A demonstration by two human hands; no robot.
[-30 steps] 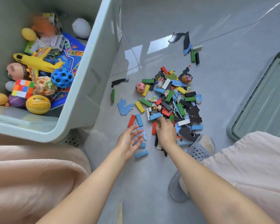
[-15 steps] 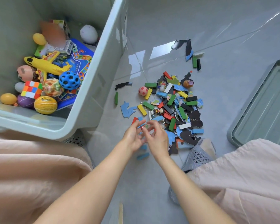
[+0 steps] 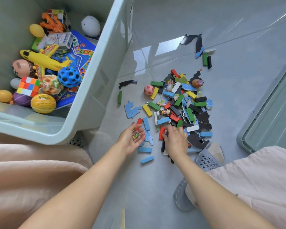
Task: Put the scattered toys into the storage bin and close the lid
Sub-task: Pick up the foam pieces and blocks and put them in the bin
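A pale green storage bin [image 3: 96,66] fills the upper left and holds a yellow toy plane [image 3: 43,61], balls, cubes and a blue game board. A heap of coloured blocks and puzzle pieces [image 3: 180,103] lies scattered on the grey floor to its right. My left hand [image 3: 132,139] is palm up with small glass marbles [image 3: 135,136] cupped in it. My right hand [image 3: 176,139] reaches palm down into the near edge of the heap, its fingertips on small pieces there; what they pinch is hidden. The bin's lid [image 3: 271,113] lies at the right.
A pink ball [image 3: 148,90] and a blue puzzle piece [image 3: 131,109] lie left of the heap. More pieces and blocks [image 3: 203,52] sit farther back. My grey slippers [image 3: 205,161] and pink-clad knees frame the bottom. Two loose blue blocks [image 3: 146,154] lie between my hands.
My hands met half a second ago and have since parted. The left now lies palm up with marbles in it; the right has gone back into the heap.
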